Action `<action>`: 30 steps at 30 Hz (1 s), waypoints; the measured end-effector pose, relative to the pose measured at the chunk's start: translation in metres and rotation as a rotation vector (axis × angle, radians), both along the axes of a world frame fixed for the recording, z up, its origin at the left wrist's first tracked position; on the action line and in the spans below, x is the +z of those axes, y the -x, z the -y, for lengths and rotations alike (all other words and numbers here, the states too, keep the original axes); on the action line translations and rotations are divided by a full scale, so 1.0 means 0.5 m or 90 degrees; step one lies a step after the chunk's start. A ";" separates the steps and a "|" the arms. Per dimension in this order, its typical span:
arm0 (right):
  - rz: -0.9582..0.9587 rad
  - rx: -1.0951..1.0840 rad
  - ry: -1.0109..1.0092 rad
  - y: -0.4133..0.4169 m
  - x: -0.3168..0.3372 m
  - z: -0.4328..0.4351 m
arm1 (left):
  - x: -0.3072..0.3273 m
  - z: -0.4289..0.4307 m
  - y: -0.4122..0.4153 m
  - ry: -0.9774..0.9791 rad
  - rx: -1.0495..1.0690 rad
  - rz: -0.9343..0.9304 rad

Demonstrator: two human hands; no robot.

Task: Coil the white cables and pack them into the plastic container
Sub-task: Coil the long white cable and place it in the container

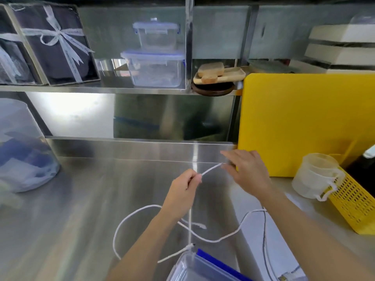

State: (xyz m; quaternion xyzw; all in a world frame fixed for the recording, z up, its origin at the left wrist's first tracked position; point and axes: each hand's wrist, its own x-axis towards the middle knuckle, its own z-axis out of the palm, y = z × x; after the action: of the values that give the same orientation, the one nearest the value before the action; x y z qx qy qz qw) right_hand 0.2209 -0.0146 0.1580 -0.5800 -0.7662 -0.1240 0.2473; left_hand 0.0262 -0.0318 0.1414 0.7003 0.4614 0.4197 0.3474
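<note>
A white cable (211, 169) stretches between my two hands above the steel counter. My left hand (183, 187) pinches it in a closed fist; from there it drops straight down to a clear plastic container (182, 266) with a blue-edged lid at the bottom edge. My right hand (246, 167) holds the cable's far end at its fingertips, the other fingers spread. More white cable (129, 218) lies in loose loops on the counter under my forearms. Whether the loops are one cable or two I cannot tell.
A yellow cutting board (304, 122) leans at the right, with a translucent measuring cup (314, 175) and a yellow perforated basket (353, 207) before it. A clear bag (22, 155) sits left. Lidded plastic boxes (155, 67) stand on the shelf (101, 89) above.
</note>
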 end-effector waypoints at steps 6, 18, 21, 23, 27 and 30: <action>0.076 0.150 -0.064 0.055 0.046 0.023 | 0.042 0.013 -0.010 -0.035 -0.043 0.029; 0.089 0.182 -0.012 0.061 0.088 0.066 | 0.084 0.034 0.001 0.076 -0.044 0.085; 0.048 0.121 0.038 0.048 0.108 0.054 | 0.103 0.045 0.006 0.167 -0.096 0.133; -0.109 0.062 0.098 0.012 0.109 0.048 | 0.120 0.049 0.032 0.242 -0.147 0.256; -0.390 0.007 0.085 -0.056 0.084 0.053 | 0.154 0.045 0.101 0.278 -0.160 0.589; -0.422 0.000 0.097 -0.068 0.065 0.063 | 0.172 0.039 0.136 0.256 -0.134 0.764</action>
State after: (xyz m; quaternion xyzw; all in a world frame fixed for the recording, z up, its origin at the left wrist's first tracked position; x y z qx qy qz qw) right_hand 0.2547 -0.0461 0.1907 -0.6058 -0.6509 0.1287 0.4390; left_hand -0.0417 -0.0512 0.2275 0.3065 0.1851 0.6076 0.7089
